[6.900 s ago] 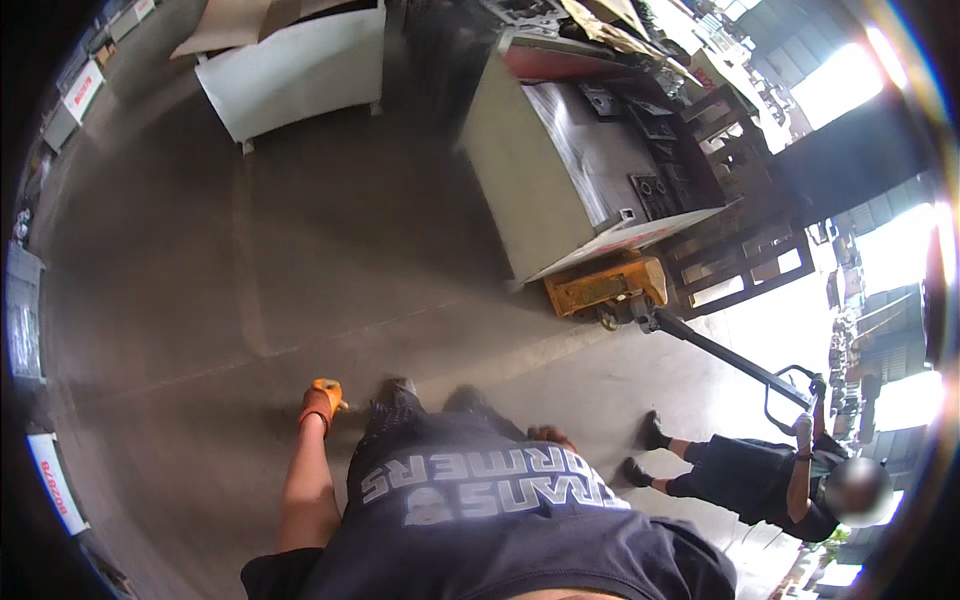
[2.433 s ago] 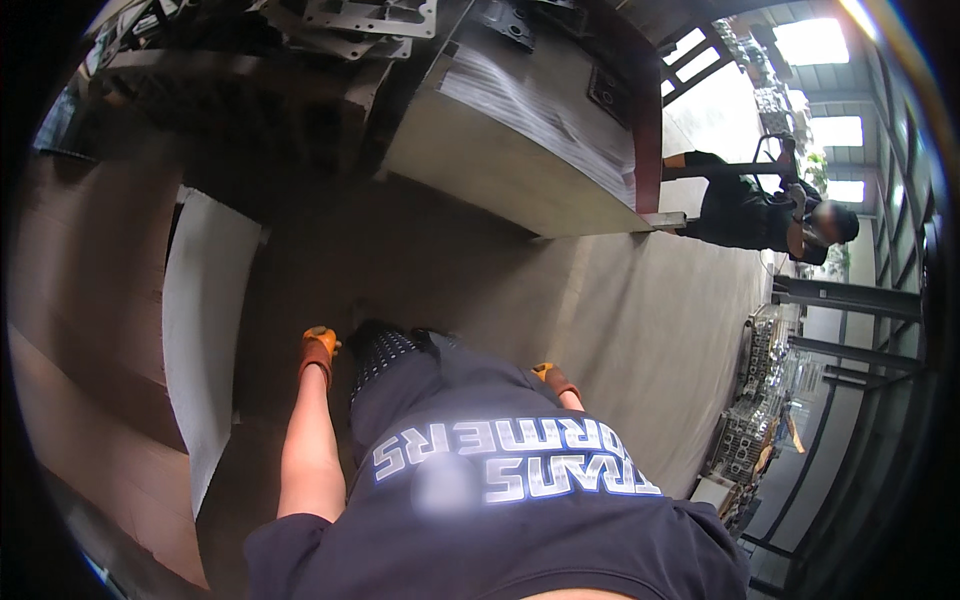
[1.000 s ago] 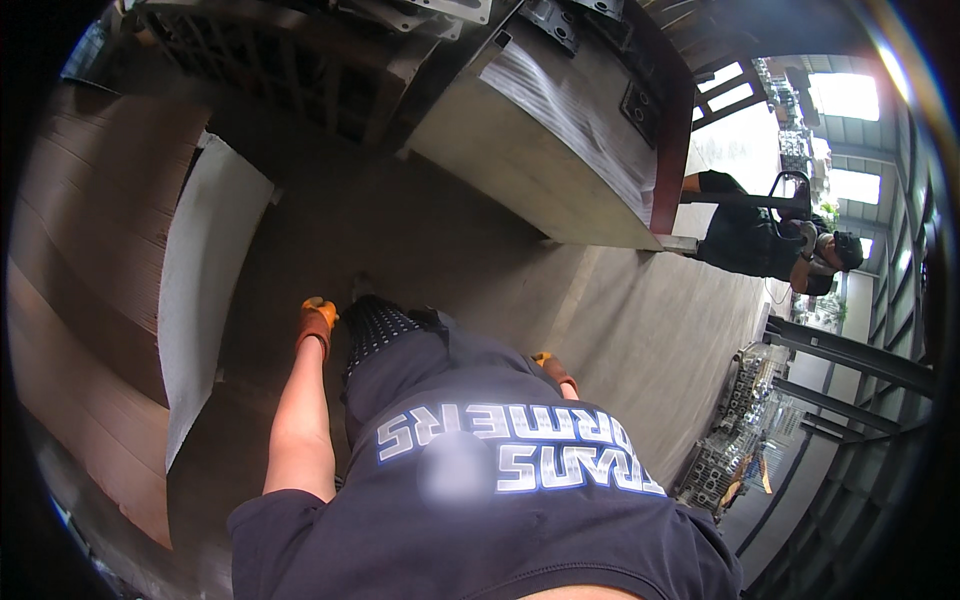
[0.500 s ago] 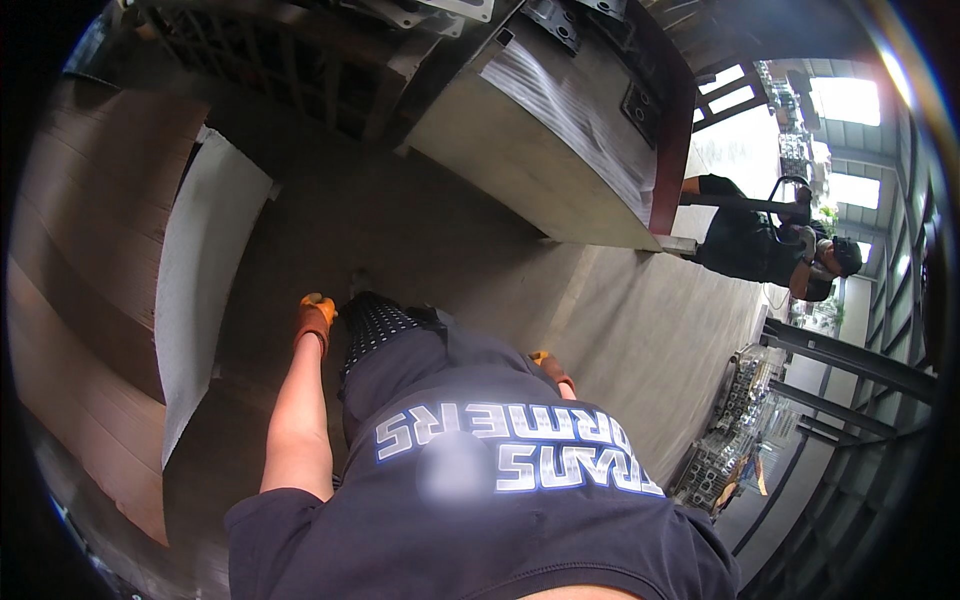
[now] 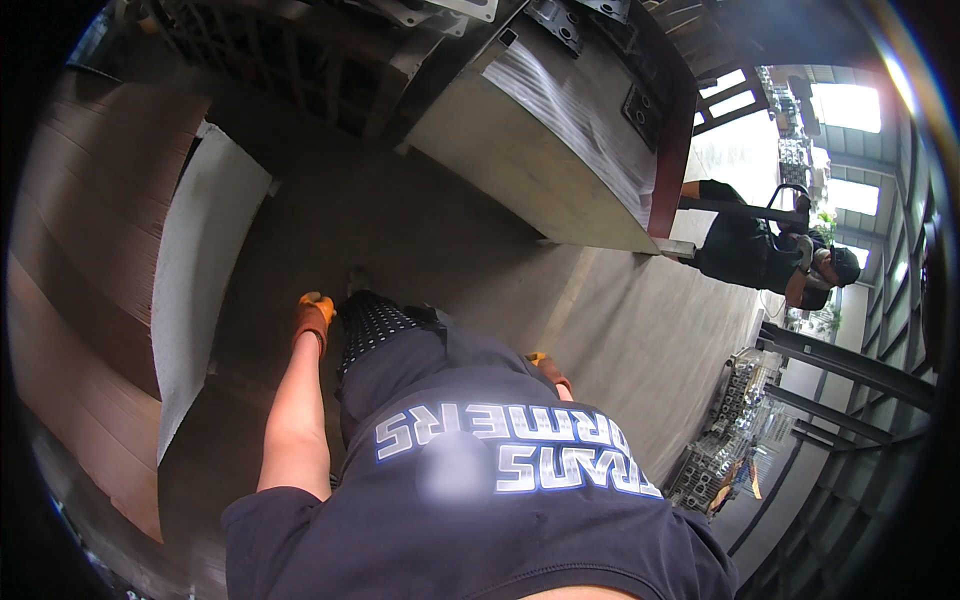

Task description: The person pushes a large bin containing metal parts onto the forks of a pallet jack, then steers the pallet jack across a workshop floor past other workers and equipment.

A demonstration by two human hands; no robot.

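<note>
My left hand (image 5: 315,313) hangs beside my dotted trouser leg (image 5: 372,330) in an orange and brown work glove. Its fingers look curled in, and nothing shows in them. On the other side of my body, my right hand (image 5: 547,368) wears a matching glove. My dark shirt (image 5: 480,500) hides part of that hand, so its fingers cannot be made out. Neither hand touches any object that I can see. Nearest to my left hand is a pale grey sheet (image 5: 203,260) along the edge of a large brown cardboard surface (image 5: 95,270).
Ahead stands a pale-sided bench or bin (image 5: 520,165) with dark metal parts (image 5: 642,115) on it. A dark slatted crate (image 5: 290,70) is at the upper left. Another person (image 5: 760,245) in dark clothes stands at the right. Stacked metal castings (image 5: 705,470) lie at lower right.
The view has shifted very slightly, and the cardboard and grey sheet sit a little further left. Both my hands stay almost where they were.
</note>
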